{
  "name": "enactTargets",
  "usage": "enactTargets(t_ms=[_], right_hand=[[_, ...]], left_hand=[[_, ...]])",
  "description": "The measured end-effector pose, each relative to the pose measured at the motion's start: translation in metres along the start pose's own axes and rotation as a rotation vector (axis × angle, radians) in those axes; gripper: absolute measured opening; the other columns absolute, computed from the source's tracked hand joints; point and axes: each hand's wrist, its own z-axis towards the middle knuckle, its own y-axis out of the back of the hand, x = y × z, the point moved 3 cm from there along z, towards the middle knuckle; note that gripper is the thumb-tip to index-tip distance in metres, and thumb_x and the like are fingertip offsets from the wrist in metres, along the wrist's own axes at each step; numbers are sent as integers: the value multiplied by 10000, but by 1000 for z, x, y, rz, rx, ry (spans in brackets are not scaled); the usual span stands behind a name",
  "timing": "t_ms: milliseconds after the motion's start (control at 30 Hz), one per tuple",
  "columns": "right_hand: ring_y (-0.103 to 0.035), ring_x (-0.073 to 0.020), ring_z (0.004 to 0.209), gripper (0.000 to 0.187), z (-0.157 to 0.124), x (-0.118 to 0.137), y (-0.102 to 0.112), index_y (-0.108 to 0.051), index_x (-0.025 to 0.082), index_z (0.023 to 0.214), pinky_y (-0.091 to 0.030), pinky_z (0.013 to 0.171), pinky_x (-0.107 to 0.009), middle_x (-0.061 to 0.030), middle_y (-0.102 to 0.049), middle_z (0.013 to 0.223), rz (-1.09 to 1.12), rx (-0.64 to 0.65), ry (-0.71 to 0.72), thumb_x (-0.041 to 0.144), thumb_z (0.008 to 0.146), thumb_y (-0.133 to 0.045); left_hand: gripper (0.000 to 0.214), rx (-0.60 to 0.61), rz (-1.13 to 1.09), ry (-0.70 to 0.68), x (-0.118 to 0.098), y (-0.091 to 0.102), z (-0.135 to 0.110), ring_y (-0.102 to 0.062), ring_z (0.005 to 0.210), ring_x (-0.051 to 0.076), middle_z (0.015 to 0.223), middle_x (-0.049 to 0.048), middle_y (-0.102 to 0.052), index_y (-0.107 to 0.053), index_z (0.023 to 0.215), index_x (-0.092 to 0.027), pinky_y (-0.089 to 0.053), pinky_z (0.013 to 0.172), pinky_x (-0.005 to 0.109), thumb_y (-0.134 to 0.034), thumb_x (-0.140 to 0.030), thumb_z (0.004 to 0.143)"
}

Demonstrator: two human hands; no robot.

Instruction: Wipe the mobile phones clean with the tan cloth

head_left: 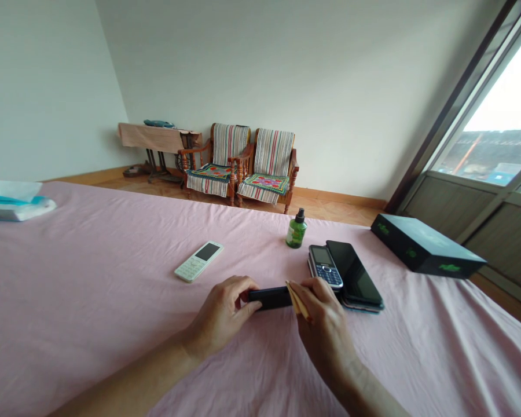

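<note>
My left hand point(223, 315) pinches the left end of a thin black phone point(270, 297) held on edge just above the pink cloth. At the phone's right end is my right hand point(323, 321), fingers closed round a pair of thin wooden sticks point(298, 301) that cross the phone. Just right of my hands lies a small stack of phones: a dark keypad phone point(325, 266) beside a black smartphone point(353, 272). A white keypad phone point(198, 261) lies to the upper left of my left hand.
A small green bottle point(296, 229) stands behind the phones. A black box point(425, 245) sits at the table's right edge. A tissue pack point(11, 201) lies far left. The pink-covered table point(91, 301) fills the view; two striped chairs point(243, 165) stand by the back wall.
</note>
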Motion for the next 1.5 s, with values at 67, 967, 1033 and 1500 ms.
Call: enactTargets(t_ms=[67, 967, 1033, 1500], right_hand=[[-548, -194, 755, 290, -1, -1, -2, -680, 164, 940, -511, 699, -336, -77, -563, 836, -34, 18, -7, 24, 851, -442], [-541, -182, 701, 259, -4, 5, -7, -648, 157, 894, -495, 643, -306, -66, -554, 802, -6, 27, -21, 15, 830, -442], [-547, -177, 707, 279, -4, -1, -6, -652, 159, 865, -502, 663, -303, -66, -554, 807, -15, 35, -79, -1, 795, -435], [-609, -161, 643, 291, -2, -12, 3, -721, 153, 928, -460, 585, -239, -51, -617, 783, 148, -63, -321, 135, 767, -478]], left_hand=[[82, 2, -14, -2, -2, -1, -1, -556, 661, 149, 723, -13, -610, -647, 815, -179, -400, 602, 223, -640, -117, 761], [67, 41, -120, 83, 4, -2, 1, -488, 579, 130, 605, -20, -551, -666, 667, -142, -349, 521, 206, -678, -188, 715], [47, 46, -112, 86, 5, -2, 1, -484, 578, 126, 612, -24, -549, -660, 675, -144, -339, 519, 203, -679, -170, 709], [48, 107, -121, 115, 13, 0, 3, -485, 584, 121, 633, -29, -538, -612, 699, -146, -350, 519, 191, -655, -152, 719]])
